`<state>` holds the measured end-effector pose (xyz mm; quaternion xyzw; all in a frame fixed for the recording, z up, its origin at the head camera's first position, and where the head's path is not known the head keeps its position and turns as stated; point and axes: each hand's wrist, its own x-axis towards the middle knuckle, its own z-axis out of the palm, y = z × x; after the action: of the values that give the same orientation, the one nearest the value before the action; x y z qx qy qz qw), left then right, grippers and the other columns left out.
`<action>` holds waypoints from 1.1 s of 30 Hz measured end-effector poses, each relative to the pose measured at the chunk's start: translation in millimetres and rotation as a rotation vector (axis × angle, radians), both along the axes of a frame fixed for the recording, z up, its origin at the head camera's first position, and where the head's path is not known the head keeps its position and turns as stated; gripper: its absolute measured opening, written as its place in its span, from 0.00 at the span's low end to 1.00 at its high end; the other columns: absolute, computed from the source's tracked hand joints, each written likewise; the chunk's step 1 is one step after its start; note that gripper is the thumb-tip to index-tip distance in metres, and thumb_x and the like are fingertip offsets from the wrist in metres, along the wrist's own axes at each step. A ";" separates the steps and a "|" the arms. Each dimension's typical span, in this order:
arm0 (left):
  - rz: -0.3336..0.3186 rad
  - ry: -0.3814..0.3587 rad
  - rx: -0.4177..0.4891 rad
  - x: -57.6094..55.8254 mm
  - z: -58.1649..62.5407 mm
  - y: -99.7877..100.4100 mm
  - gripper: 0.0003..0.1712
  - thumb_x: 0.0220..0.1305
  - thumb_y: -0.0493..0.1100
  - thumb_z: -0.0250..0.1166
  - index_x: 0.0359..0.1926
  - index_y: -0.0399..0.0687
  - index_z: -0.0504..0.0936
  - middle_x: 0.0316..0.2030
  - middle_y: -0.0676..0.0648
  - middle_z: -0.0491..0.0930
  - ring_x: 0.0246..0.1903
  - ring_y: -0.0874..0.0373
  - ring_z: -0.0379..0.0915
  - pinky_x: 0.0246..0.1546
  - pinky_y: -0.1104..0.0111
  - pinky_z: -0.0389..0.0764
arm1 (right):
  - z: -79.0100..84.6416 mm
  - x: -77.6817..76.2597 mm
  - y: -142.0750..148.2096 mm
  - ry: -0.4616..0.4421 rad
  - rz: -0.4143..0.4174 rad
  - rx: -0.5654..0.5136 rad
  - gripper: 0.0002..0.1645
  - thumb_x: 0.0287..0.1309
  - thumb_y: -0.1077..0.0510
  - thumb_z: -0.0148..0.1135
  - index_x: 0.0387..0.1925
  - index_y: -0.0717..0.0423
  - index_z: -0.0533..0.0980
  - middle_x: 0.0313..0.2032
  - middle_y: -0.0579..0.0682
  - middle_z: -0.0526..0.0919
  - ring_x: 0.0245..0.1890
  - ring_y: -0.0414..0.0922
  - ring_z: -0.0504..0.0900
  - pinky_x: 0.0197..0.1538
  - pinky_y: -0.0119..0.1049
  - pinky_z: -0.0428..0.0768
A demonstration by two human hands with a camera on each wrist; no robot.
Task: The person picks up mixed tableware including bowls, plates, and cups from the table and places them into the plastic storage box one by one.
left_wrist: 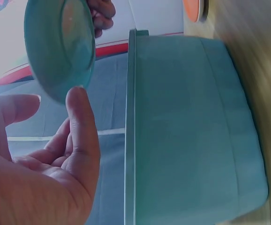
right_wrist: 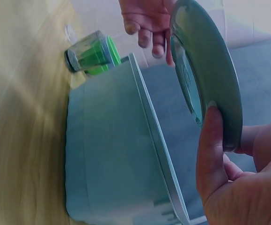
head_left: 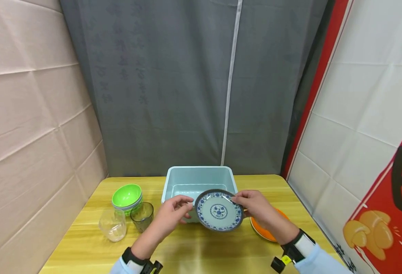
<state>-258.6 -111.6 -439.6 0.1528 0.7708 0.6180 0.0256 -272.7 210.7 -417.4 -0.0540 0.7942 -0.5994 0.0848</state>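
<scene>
A round plate (head_left: pixel 219 210) with a blue floral pattern and a dark rim is held up in front of the bin, tilted so its patterned face shows in the head view. My right hand (head_left: pixel 256 203) pinches it at its right edge; in the right wrist view the thumb (right_wrist: pixel 212 140) presses one side of the plate. My left hand (head_left: pixel 175 211) is beside the opposite edge, thumb and forefinger apart. In the left wrist view its forefinger (left_wrist: pixel 82 122) reaches right up to the plate's rim. Behind the plate stands a light blue bin (head_left: pixel 201 174), partly hidden.
To the left stand a green bowl (head_left: pixel 127 195) stacked on other bowls, a grey tinted glass (head_left: pixel 142 217) and a clear glass (head_left: pixel 113 226). An orange plate (head_left: pixel 261 229) lies under my right forearm. A grey curtain (head_left: pixel 166 95) hangs behind the wooden table (head_left: pixel 201 258).
</scene>
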 end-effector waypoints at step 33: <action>0.063 -0.156 0.268 -11.5 4.5 10.1 0.20 0.77 0.35 0.64 0.64 0.30 0.82 0.45 0.41 0.87 0.38 0.55 0.83 0.37 0.66 0.89 | -8.3 -9.3 -32.4 -0.014 -0.128 -0.107 0.14 0.78 0.54 0.68 0.48 0.64 0.85 0.36 0.54 0.86 0.32 0.48 0.82 0.37 0.38 0.83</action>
<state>-270.1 -101.5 -435.2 0.0822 0.6816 0.7257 0.0451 -281.9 178.3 -425.7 -0.0035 0.7622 -0.6455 0.0487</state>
